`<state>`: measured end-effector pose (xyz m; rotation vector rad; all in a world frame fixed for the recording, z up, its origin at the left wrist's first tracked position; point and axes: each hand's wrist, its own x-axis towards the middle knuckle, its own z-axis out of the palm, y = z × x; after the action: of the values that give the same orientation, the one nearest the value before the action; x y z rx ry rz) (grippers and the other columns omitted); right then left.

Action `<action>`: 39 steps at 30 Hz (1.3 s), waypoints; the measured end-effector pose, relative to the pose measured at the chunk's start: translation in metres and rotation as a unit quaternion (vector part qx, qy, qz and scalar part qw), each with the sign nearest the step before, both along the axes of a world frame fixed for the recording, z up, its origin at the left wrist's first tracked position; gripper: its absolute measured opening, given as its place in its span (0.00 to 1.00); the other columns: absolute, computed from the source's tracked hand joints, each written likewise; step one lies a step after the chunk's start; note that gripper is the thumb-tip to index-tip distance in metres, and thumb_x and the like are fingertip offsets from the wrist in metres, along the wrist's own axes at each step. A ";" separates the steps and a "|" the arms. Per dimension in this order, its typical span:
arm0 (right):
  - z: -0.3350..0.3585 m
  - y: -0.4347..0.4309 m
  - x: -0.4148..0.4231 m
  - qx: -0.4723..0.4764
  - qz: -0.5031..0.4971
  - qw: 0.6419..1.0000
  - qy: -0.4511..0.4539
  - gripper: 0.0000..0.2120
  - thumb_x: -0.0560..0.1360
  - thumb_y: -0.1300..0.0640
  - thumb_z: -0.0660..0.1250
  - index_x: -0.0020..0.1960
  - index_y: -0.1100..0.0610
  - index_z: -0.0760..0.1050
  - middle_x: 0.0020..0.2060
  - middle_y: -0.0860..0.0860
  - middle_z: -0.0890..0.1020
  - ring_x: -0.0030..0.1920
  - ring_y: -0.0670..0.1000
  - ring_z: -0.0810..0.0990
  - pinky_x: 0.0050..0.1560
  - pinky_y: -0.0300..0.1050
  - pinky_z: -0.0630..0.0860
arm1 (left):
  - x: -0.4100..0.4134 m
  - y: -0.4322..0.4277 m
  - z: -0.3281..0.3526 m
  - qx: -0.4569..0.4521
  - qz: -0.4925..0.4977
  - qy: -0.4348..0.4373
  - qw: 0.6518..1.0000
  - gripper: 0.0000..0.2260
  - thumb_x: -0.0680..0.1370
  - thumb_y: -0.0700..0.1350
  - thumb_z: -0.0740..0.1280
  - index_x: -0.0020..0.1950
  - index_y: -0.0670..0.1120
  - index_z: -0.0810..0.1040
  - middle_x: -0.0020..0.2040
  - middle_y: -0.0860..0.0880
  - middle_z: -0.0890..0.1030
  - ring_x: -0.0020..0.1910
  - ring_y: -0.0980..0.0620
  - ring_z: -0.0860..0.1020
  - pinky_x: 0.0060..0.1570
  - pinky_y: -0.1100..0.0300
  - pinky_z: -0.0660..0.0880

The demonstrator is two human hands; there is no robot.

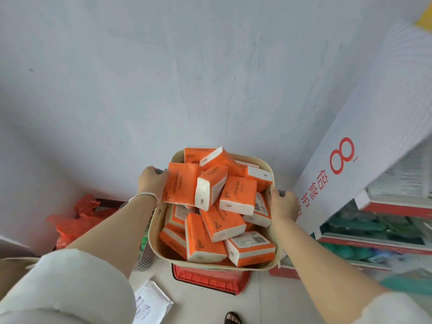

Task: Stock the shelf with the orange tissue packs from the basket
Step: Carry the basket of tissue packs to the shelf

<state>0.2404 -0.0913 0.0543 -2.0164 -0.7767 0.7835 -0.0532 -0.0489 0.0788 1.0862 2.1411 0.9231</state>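
Fingers (149, 171) of the left hand (152, 182) curl over a grey grip at the left rim of the basket (156, 228); those of the right hand (284, 205) clasp the matching grip on the basket's right rim. Both hands thus grasp the basket. Whether it hangs free or rests on what lies beneath cannot be told.

Orange tissue packs (237, 191) fill the basket in a loose heap, some flat, some on edge, the topmost standing above the rim. Judged from the film wrap and white paper ends, each pack is light, soft, compressible and somewhat slick. A single pack is probably best spanned across its broad orange faces, thumb opposite fingers, with modest pressure. The heap looks unstable, and tilting the basket would likely spill the upper packs.

Below the basket a red crate (210, 279) stands on the floor (261, 300), with a printed paper (152, 302) to the basket's lower left and a red bag (77, 218) further left. To the right of the basket is the red-edged shelf (397, 210). No orange pack is seen on it. A white package (364, 146) marked with a red 8 leans just beside the basket. Behind the basket rises a pale wall (187, 66).
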 end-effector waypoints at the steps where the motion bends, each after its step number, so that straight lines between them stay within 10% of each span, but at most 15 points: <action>1: 0.005 -0.010 0.001 0.007 -0.003 1.000 -0.003 0.12 0.79 0.48 0.60 0.48 0.55 0.75 0.41 0.51 0.79 0.38 0.50 0.77 0.32 0.37 0.68 | 0.001 -0.011 0.005 0.010 -0.004 -0.006 1.000 0.08 0.76 0.47 0.66 0.48 0.42 0.76 0.44 0.45 0.77 0.44 0.45 0.75 0.45 0.56 0.71; 13: 0.060 -0.156 0.022 0.076 -0.075 0.994 -0.011 0.14 0.79 0.49 0.61 0.54 0.60 0.75 0.55 0.55 0.79 0.53 0.57 0.79 0.40 0.43 0.72 | 0.035 -0.154 0.062 0.096 -0.076 -0.039 0.992 0.06 0.73 0.40 0.65 0.49 0.42 0.76 0.46 0.47 0.78 0.45 0.47 0.76 0.42 0.56 0.73; 19: 0.053 -0.230 0.079 0.045 -0.143 0.989 -0.003 0.12 0.77 0.52 0.62 0.51 0.61 0.76 0.45 0.55 0.79 0.38 0.51 0.74 0.32 0.39 0.63 | 0.102 -0.189 0.057 0.062 -0.095 -0.014 0.993 0.04 0.72 0.41 0.64 0.46 0.43 0.74 0.44 0.46 0.77 0.43 0.45 0.74 0.42 0.56 0.70; 28: 0.052 -0.356 0.239 0.016 -0.257 0.966 0.006 0.10 0.77 0.54 0.63 0.47 0.61 0.76 0.35 0.52 0.74 0.39 0.53 0.71 0.35 0.41 0.63 | 0.290 -0.251 0.037 0.005 -0.211 0.009 0.977 0.09 0.74 0.43 0.64 0.50 0.38 0.77 0.46 0.40 0.79 0.45 0.41 0.76 0.43 0.53 0.72; 39: 0.073 -0.485 0.458 0.034 -0.410 0.911 -0.018 0.14 0.77 0.51 0.63 0.50 0.61 0.78 0.41 0.54 0.78 0.37 0.52 0.73 0.34 0.38 0.64 | 0.557 -0.312 0.063 0.018 -0.408 0.015 0.913 0.11 0.72 0.43 0.69 0.31 0.40 0.76 0.35 0.39 0.78 0.38 0.41 0.76 0.46 0.48 0.77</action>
<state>0.6981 -0.5767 0.1270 -2.0313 0.0694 0.2171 0.5034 -0.3610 0.1415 1.8048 1.4361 0.5313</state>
